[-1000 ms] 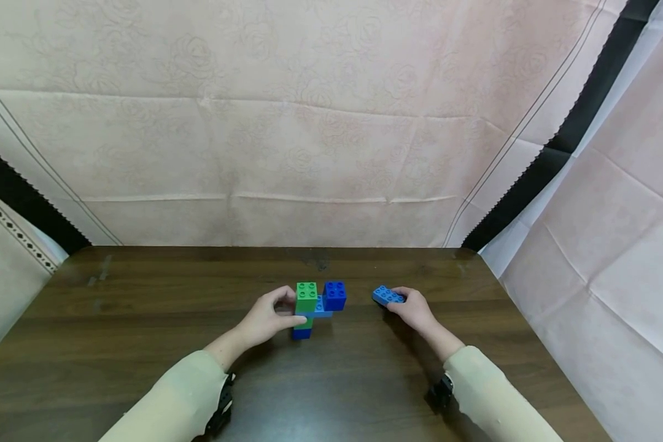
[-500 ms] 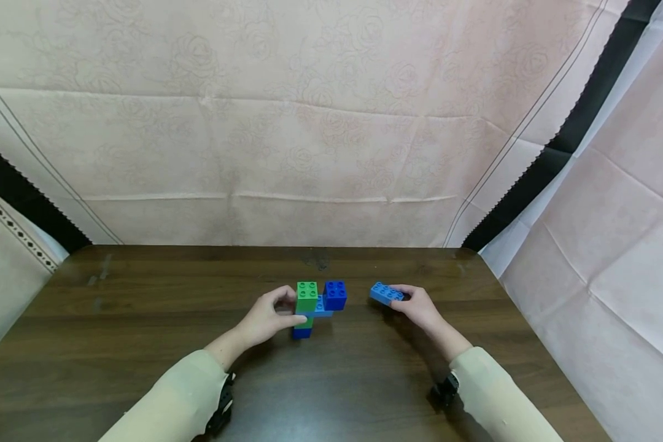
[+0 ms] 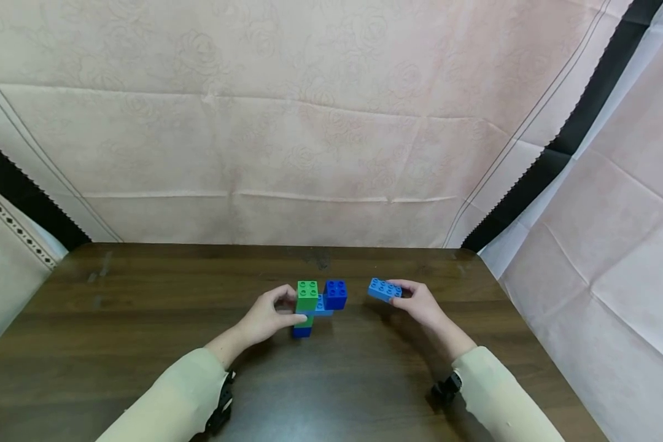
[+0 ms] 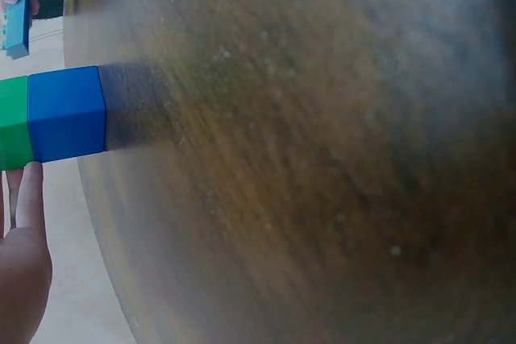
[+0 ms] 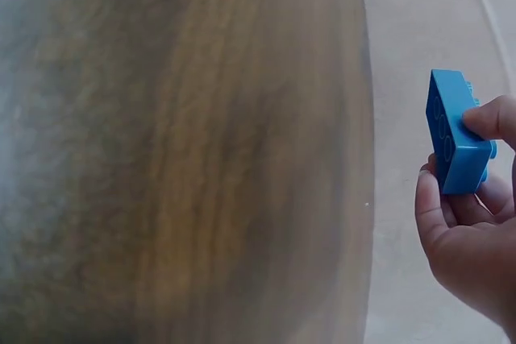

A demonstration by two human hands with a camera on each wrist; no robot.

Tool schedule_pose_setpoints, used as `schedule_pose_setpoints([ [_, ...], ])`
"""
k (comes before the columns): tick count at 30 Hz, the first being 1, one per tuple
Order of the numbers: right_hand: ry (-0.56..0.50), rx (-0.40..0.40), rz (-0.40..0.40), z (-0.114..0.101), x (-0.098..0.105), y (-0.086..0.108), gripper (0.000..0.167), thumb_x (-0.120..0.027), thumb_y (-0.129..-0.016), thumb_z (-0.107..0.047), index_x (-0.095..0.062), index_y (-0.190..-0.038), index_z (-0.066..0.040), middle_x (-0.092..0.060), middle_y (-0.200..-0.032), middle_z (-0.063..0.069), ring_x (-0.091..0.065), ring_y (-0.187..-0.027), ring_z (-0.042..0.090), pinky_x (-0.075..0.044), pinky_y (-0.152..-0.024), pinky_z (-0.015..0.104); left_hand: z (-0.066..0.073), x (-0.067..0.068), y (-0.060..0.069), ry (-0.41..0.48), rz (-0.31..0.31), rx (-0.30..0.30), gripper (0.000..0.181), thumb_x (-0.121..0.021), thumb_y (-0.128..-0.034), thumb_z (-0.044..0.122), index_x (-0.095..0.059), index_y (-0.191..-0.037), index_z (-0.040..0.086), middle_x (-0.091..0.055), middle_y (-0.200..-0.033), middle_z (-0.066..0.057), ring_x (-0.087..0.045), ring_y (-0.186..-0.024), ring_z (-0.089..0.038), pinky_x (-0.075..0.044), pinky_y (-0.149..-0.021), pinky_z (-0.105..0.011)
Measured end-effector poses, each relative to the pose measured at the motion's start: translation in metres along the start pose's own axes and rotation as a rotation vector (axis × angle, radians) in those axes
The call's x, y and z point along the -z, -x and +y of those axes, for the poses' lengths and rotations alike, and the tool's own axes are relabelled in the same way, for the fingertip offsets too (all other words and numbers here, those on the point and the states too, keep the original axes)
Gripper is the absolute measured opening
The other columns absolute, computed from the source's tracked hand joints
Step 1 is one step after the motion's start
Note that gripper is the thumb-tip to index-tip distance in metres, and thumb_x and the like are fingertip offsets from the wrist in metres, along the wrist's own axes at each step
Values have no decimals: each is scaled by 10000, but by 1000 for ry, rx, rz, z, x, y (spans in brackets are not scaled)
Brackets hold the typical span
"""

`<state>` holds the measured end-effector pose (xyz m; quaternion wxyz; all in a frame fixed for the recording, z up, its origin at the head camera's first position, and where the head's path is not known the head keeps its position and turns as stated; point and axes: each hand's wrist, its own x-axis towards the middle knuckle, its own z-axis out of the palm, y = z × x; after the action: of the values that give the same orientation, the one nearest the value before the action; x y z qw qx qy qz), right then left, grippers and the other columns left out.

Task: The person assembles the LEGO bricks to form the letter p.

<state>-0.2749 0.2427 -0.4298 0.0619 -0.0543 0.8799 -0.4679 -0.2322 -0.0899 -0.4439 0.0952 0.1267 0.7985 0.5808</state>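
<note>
Near the middle of the table stands a stack of toy building bricks. A dark blue brick (image 4: 68, 113) and a green one form its base, a light blue brick (image 3: 324, 312) lies across them, and a green brick (image 3: 307, 296) and a dark blue brick (image 3: 335, 295) sit on top side by side. My left hand (image 3: 265, 318) grips the stack's left side between thumb and fingers. To the right, my right hand (image 3: 422, 304) pinches a loose light blue brick (image 3: 384, 289) by its right end, studs up, above the table. Its hollow underside (image 5: 441, 128) shows in the right wrist view.
The brown wooden table (image 3: 143, 288) ends at a far edge against a pale patterned cloth (image 3: 331, 135). More cloth with black bands hangs at both sides. Each wrist wears a black strapped device (image 3: 446, 388).
The right hand has shifted slightly left and away from me with the light blue brick, which has turned a little. The left hand and the stack have stayed in place.
</note>
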Motion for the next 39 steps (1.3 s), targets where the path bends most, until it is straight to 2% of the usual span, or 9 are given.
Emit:
schedule_pose_setpoints([
  [8,19,45,-45,-13,7,2,424,-621,-851,-73,-555,-1263,-1,-558,-1222,250,-560,-967,217,-500,-770,247,1,-1,0,1,4,20,300,-732,-810,209,-562,-1024,85,-598,-1063,-77,-576,-995,-186,-523,-886,-361],
  [16,4,90,-42,-26,10,3,444,-633,-824,-71,-562,-1257,-6,-566,-1213,241,-557,-949,211,-493,-752,228,2,-1,0,-6,4,17,302,-733,-810,211,-561,-1022,82,-600,-1048,-78,-575,-981,-186,-524,-882,-358],
  [21,-4,82,-44,-34,10,4,434,-625,-836,-78,-564,-1263,-28,-557,-1236,229,-556,-967,221,-497,-776,234,1,0,-1,-12,3,19,304,-731,-811,218,-559,-1021,81,-599,-1042,-78,-572,-973,-186,-524,-884,-361],
  [29,-73,133,-63,-53,12,5,424,-621,-835,-46,-559,-1250,15,-564,-1213,245,-555,-939,185,-484,-752,178,0,0,-2,-19,7,18,301,-736,-807,214,-566,-1017,82,-597,-1040,-72,-572,-972,-179,-523,-881,-352],
  [39,-104,185,-99,-79,9,7,426,-640,-836,-76,-564,-1251,-18,-565,-1210,223,-551,-925,183,-486,-762,197,0,1,-1,-22,-3,2,296,-734,-808,209,-571,-1018,77,-602,-1036,-74,-577,-959,-169,-518,-884,-348],
])
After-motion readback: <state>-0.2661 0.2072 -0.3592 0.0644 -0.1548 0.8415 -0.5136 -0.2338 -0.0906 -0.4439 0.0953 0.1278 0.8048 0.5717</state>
